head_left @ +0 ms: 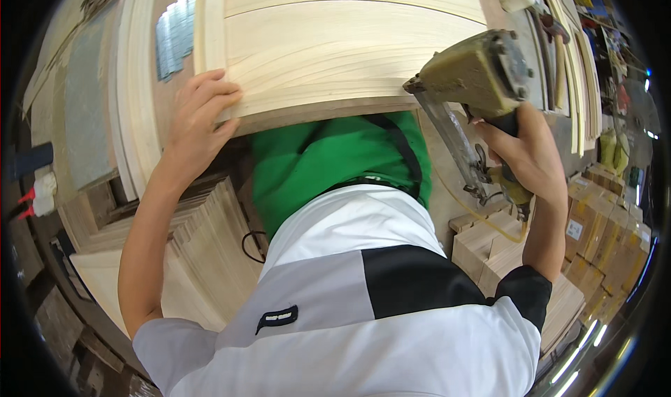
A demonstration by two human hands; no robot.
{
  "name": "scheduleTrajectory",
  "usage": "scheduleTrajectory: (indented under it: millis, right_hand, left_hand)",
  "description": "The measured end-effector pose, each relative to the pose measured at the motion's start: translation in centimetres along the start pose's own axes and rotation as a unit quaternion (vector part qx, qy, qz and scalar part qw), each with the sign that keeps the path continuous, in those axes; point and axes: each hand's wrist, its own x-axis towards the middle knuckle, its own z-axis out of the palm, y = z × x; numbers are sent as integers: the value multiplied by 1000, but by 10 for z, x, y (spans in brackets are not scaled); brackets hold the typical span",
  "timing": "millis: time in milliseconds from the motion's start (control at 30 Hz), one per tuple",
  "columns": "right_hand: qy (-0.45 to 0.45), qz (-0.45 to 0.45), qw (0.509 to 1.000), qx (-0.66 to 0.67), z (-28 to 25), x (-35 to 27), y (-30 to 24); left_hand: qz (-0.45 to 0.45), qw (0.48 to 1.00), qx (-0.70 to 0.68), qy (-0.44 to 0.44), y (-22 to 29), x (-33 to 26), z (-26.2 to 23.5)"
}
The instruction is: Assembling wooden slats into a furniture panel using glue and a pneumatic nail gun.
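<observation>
**Hand on the panel edge, nail gun at its corner**

Left of the wooden panel (pixel 335 40) a strip of collated nails (pixel 173 37) lies on the table (pixel 168 103). The panel itself lies flat on the table, its near edge facing the person. The left hand (pixel 199 114) presses on the panel's near left corner, its grip wrapped over the edge, fingers on top. At the panel's near right corner the right hand (pixel 531 152) has its grip clamped around the handle of a yellowish nail gun (pixel 475 75), whose nose points at the panel's edge. Right of the panel, thin wooden strips (pixel 570 68) lie.
</observation>
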Motion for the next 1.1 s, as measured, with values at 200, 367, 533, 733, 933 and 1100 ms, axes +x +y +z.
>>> scheduleTrajectory:
  millis: [200,367,533,733,933,1100]
  right_hand:
    - [23,29,999,32,-24,5,30]
    - [122,40,988,92,-67,10,61]
    - [193,70,978,23,-100,56,104]
    - [214,45,975,25,-129,92,149]
    - [229,68,971,21,-143,96,199]
    - [220,81,970,56,-137,106,199]
  left_hand:
    - [-17,999,6,-26,3,1,-3]
    - [11,999,33,-28,15,5,-9]
    - [-16,998,32,-55,16,1,-13]
    - [-99,994,11,38,9,-11,-42]
    - [-254,953,54,154,-53,-11,-54]
    - [-309,920,84,227,-102,14,-59]
